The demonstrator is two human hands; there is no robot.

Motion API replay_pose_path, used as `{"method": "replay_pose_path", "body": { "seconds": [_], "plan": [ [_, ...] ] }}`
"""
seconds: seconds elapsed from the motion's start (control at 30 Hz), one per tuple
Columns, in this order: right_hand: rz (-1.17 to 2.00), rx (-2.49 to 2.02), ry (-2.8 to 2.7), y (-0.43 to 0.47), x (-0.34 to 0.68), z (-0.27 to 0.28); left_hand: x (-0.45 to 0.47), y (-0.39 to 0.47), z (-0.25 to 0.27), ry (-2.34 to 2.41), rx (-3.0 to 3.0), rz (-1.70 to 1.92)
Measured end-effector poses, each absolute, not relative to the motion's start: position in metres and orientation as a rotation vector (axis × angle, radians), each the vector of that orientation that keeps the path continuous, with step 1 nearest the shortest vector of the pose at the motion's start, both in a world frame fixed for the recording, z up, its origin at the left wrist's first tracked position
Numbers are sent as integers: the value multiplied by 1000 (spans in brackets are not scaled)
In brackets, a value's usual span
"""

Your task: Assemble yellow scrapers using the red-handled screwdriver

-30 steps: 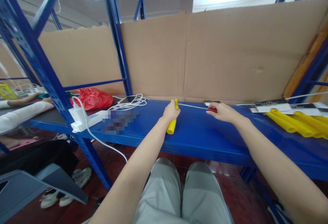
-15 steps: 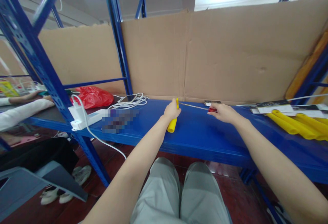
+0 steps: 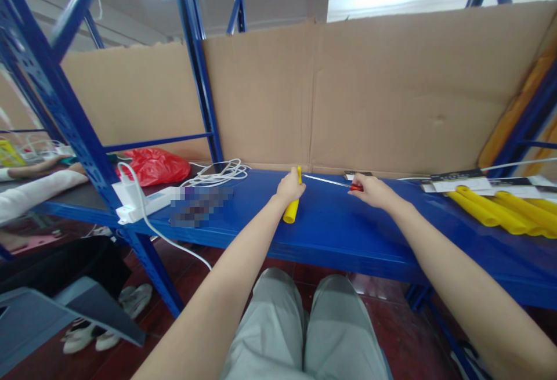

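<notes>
My left hand (image 3: 289, 186) is wrapped round a yellow tube (image 3: 291, 212), which stands tilted over the blue shelf; its middle is hidden by my fingers. In my right hand (image 3: 371, 188) is a screwdriver (image 3: 326, 181), gripped by its red handle (image 3: 357, 188). The long thin metal shaft points left, and its tip reaches the upper part of the yellow tube beside my left fingers. Whether the tip touches or enters the tube I cannot tell.
Several yellow tubes (image 3: 511, 214) lie on the right of the blue shelf (image 3: 335, 229), before white-and-black cards (image 3: 461, 181). At the left are a power strip (image 3: 152, 201), coiled white cable (image 3: 221, 172) and a red plastic bag (image 3: 156, 166). Cardboard (image 3: 391, 90) walls the back. A co-worker's sleeve (image 3: 43, 188) shows far left.
The whole view has shifted slightly. Both hands keep their grips, and the screwdriver and yellow tube stay in nearly the same positions.
</notes>
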State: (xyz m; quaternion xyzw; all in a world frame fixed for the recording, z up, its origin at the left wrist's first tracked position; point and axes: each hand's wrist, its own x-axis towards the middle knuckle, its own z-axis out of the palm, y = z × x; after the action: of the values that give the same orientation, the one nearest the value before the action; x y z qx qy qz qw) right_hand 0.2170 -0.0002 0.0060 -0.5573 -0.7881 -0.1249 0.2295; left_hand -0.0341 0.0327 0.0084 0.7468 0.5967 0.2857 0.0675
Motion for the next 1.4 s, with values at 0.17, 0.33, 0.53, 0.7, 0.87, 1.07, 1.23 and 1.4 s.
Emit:
{"method": "replay_pose_path", "body": {
  "seconds": [0.17,0.33,0.53,0.7,0.87,1.07,1.23,1.4],
  "plan": [
    [-419,-1613,-2236,-4,212,6,-34,32,9,1844,2258,851],
    [-338,-1692,-2251,-5,206,4,-34,33,10,1902,2268,816],
    [-220,-1679,-2184,1,210,1,-31,36,10,1895,2333,776],
    [-99,-1671,-2158,5,219,0,-27,42,8,1846,2349,803],
    [-102,-1791,-2140,7,222,0,-24,46,8,1833,2315,818],
    [-63,-2120,-2054,6,237,3,-19,49,10,1848,2321,791],
    [-91,-2354,-1906,0,251,9,-8,49,12,1847,2365,721],
    [-75,-2407,-1879,-3,257,11,14,46,13,1776,2604,443]
  ]
}}
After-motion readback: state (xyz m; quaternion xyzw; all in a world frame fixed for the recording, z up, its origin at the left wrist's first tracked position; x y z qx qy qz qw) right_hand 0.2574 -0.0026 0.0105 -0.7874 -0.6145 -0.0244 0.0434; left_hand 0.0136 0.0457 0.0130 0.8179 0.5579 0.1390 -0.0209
